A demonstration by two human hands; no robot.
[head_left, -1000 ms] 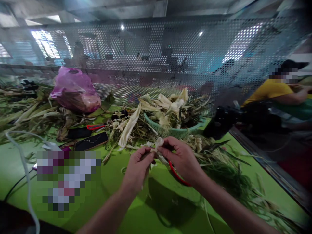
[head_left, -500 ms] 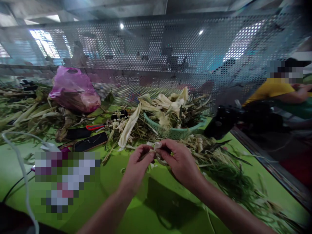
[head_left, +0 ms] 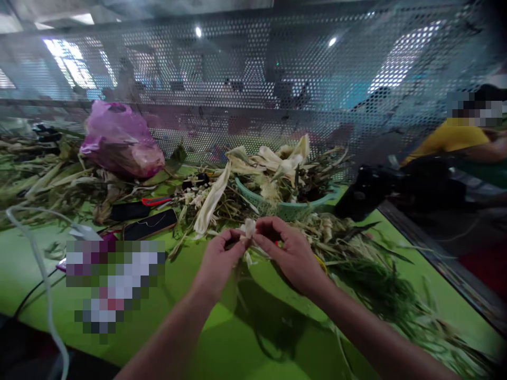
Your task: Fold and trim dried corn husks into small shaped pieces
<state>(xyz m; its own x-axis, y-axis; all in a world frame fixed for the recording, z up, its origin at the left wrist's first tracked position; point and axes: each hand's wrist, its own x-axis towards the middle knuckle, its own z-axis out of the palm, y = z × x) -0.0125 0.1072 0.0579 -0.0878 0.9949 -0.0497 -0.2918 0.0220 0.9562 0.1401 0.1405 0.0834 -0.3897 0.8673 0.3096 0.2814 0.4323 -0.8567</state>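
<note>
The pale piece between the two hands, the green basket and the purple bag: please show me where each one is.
Pale piece (head_left: 249, 227): head view, on its upper part.
Green basket (head_left: 292, 211): head view, on its front wall.
Purple bag (head_left: 119, 138): head view, on its middle.

We've got a perforated metal screen (head_left: 190, 76) along the bench's (head_left: 222, 338) back edge, purple plastic bag (head_left: 121, 142) left of centre before it, dark phone (head_left: 150, 225) nearer the front edge, white cable (head_left: 37, 261) crossing front-left, co-worker in yellow (head_left: 449, 138) beyond the right edge.
</note>
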